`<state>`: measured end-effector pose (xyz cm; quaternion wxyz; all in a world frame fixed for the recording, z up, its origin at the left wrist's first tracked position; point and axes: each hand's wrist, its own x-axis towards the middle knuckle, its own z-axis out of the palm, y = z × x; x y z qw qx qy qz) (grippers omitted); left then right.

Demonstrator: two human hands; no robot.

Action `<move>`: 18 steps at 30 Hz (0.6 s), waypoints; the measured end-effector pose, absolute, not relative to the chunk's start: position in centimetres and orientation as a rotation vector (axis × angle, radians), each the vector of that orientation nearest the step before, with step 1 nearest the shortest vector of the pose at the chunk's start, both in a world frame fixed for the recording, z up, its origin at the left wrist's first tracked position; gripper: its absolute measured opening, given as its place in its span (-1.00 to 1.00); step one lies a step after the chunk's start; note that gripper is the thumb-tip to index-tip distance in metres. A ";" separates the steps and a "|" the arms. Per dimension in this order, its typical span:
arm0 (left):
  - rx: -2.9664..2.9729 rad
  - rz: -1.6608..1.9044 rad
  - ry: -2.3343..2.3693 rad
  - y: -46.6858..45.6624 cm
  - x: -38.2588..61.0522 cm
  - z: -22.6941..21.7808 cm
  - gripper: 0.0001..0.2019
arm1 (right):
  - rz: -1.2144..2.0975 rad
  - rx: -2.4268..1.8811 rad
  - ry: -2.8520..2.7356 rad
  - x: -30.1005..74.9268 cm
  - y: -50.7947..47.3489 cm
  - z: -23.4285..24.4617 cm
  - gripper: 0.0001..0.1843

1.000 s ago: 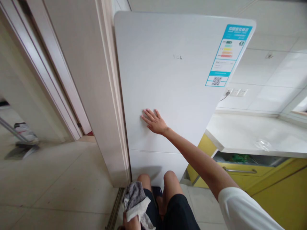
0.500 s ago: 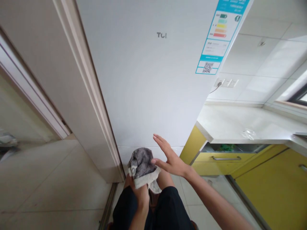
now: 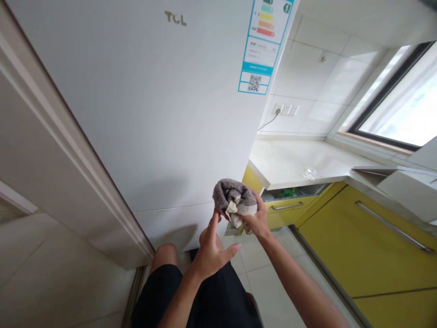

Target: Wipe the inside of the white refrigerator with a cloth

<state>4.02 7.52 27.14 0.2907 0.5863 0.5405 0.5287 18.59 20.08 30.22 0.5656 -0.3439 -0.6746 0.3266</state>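
Observation:
My right hand (image 3: 256,220) grips a bunched grey and white cloth (image 3: 234,201) from below, holding it up in front of the white fridge door (image 3: 143,114). My left hand (image 3: 213,249) sits just below and left of the cloth with fingers spread; its index finger points up at the cloth's lower edge and holds nothing. Both hands hover above my knees in dark shorts.
The fridge carries an energy label (image 3: 264,41). A door frame (image 3: 68,150) runs along the left. To the right are a white countertop (image 3: 297,164), yellow cabinets (image 3: 375,246) with a slightly open drawer (image 3: 290,200), a wall socket (image 3: 285,109) and a window (image 3: 399,105).
The right hand left the fridge door, came down and took the cloth from the left hand, which has let go and opened. The view has shifted right.

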 end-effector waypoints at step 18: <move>1.310 -0.336 2.425 -1.8 -6.7 7.5 -0.37 | 0.096 -1.761 -2.100 34.3 43.3 32.8 -0.09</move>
